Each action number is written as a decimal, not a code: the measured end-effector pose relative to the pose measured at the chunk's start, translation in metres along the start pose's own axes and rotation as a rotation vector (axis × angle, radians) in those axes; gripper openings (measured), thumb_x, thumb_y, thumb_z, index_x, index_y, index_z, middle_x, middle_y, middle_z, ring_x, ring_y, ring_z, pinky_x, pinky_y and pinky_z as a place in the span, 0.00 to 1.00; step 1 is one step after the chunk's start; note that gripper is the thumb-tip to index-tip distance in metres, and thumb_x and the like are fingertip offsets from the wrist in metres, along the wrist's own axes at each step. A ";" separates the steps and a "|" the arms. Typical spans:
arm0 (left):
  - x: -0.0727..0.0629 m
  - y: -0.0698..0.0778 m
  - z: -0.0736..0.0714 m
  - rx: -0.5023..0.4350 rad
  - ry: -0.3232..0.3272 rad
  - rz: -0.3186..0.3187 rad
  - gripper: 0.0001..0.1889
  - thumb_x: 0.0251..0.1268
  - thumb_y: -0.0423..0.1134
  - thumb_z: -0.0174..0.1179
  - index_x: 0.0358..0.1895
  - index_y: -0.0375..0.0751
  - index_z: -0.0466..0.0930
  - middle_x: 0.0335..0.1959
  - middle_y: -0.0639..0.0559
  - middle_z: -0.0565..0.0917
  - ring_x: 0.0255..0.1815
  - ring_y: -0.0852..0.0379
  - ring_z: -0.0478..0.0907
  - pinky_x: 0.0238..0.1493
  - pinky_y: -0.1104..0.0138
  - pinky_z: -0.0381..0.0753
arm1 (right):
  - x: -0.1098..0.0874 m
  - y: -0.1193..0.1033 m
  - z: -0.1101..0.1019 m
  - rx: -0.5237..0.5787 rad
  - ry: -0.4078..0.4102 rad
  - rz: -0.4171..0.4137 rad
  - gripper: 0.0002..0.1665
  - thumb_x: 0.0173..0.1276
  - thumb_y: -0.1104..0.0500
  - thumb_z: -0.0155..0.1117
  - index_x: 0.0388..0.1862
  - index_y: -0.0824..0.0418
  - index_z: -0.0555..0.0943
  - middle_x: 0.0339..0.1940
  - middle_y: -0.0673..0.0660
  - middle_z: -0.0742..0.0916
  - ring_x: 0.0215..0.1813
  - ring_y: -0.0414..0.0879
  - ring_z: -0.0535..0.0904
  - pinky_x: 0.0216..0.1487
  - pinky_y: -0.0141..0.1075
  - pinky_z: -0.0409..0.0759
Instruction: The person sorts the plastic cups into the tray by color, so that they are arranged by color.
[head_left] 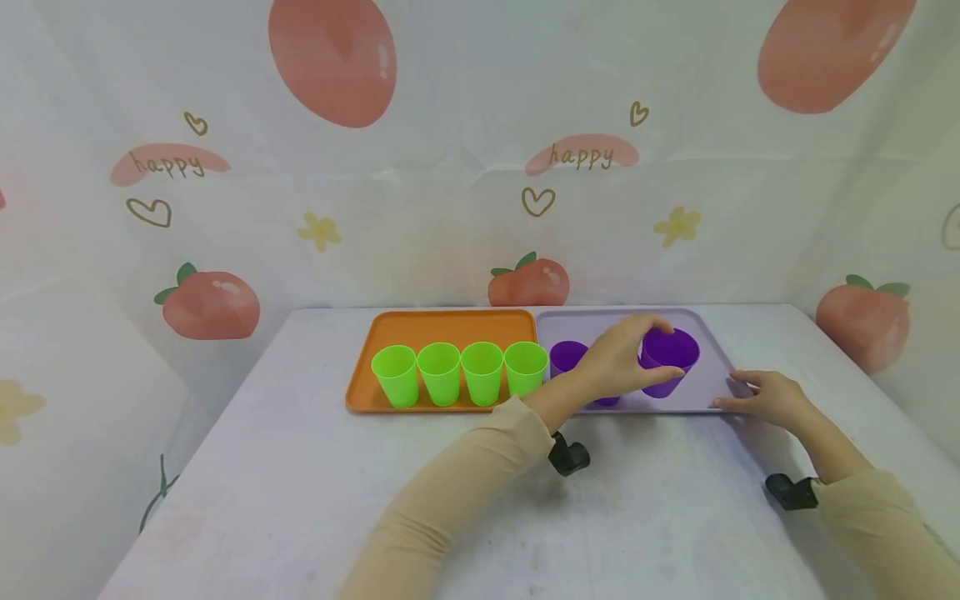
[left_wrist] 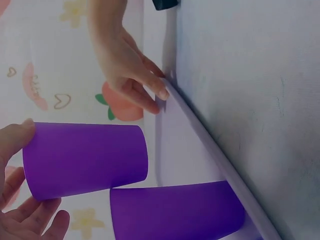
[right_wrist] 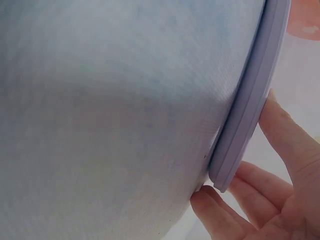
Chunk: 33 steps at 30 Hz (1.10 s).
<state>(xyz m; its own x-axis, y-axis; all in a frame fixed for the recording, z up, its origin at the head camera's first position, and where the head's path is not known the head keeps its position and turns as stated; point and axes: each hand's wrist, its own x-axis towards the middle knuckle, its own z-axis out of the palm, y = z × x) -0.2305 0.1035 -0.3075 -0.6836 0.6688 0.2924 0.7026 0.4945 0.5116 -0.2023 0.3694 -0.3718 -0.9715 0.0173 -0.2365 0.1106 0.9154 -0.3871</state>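
My left hand (head_left: 618, 360) grips a purple cup (head_left: 670, 357) by its rim, thumb on one side and fingers on the other. In the left wrist view this held cup (left_wrist: 85, 160) hangs higher than a second purple cup (left_wrist: 175, 212), over the lilac tray (head_left: 708, 367). Left of the hand stands another purple cup (head_left: 567, 354), and one more is mostly hidden behind the hand. At the tray's near right corner, my right hand (head_left: 776, 402) holds the edge; the right wrist view has its thumb against the rim (right_wrist: 250, 110) and its fingers around the corner.
An orange tray (head_left: 457, 327) adjoins the lilac one on the left. Several bright green cups (head_left: 438, 375) stand in a row along it, the rightmost at the seam between the trays. A printed cloth (head_left: 420, 208) hangs behind the white table (head_left: 315, 483).
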 end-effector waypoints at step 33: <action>0.013 -0.014 0.034 0.209 -0.036 -0.078 0.26 0.53 0.56 0.65 0.54 0.52 0.73 0.52 0.61 0.81 0.56 0.63 0.77 0.55 0.73 0.74 | 0.001 -0.001 -0.001 -0.003 -0.013 0.016 0.58 0.53 0.34 0.65 0.64 0.78 0.60 0.62 0.84 0.63 0.61 0.79 0.59 0.56 0.67 0.68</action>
<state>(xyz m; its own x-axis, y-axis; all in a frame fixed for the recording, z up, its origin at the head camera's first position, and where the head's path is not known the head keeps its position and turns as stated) -0.2426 0.1240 -0.3380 -0.7325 0.6418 0.2272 0.6762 0.6471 0.3521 -0.2033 0.3689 -0.3709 -0.9669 0.0265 -0.2539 0.1252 0.9161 -0.3810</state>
